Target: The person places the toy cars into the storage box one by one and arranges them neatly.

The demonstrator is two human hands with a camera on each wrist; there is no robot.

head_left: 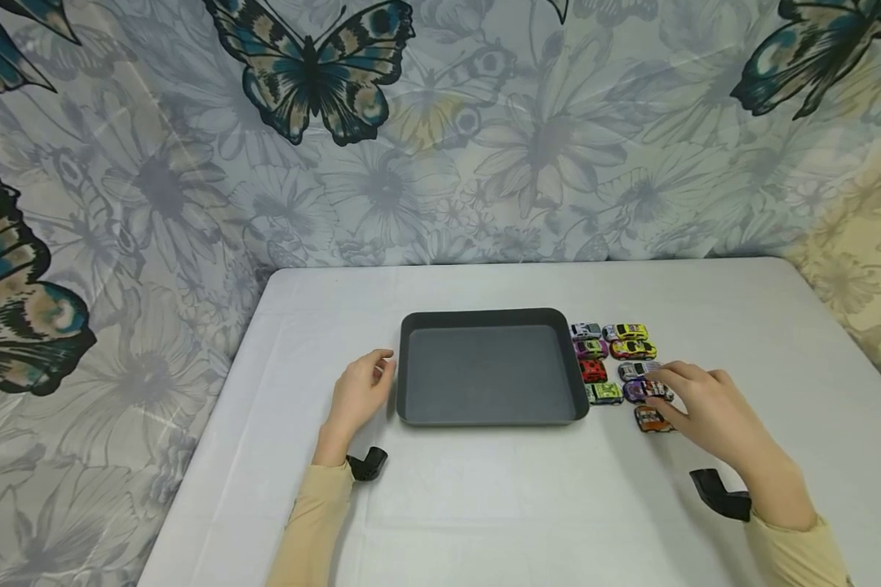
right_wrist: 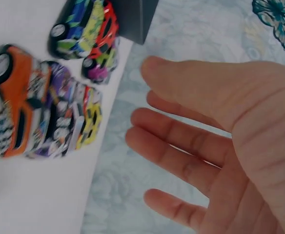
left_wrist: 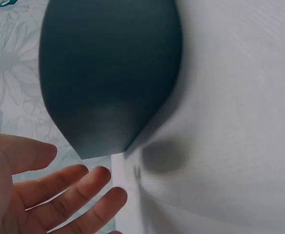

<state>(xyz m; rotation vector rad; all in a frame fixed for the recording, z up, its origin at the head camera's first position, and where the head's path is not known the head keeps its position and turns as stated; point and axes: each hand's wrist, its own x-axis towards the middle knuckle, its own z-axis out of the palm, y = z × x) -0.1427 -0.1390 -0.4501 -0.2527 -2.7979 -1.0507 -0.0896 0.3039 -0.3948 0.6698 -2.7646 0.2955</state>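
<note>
A dark grey rectangular tray (head_left: 492, 375) lies on the table, bare inside. Close by its left side is my left hand (head_left: 363, 391), fingers relaxed and slightly bent, holding nothing; the left wrist view has the spread fingers near the tray's wall (left_wrist: 108, 87). Several toy cars stand in two columns at the tray's right. My right hand (head_left: 708, 408) hovers at the right column, thumb and fingers apart, beside the orange car (head_left: 652, 419) and partly over the purple car (head_left: 637, 390). In the right wrist view, the orange car (right_wrist: 18, 102) is nearest, apart from the fingers.
A green car (head_left: 605, 394), a red car (head_left: 594, 371) and others sit tight against the tray's right wall. Yellow cars (head_left: 634, 350) are farther back. White cloth covers the table (head_left: 484, 505); a butterfly-patterned curtain (head_left: 440, 196) hangs behind it.
</note>
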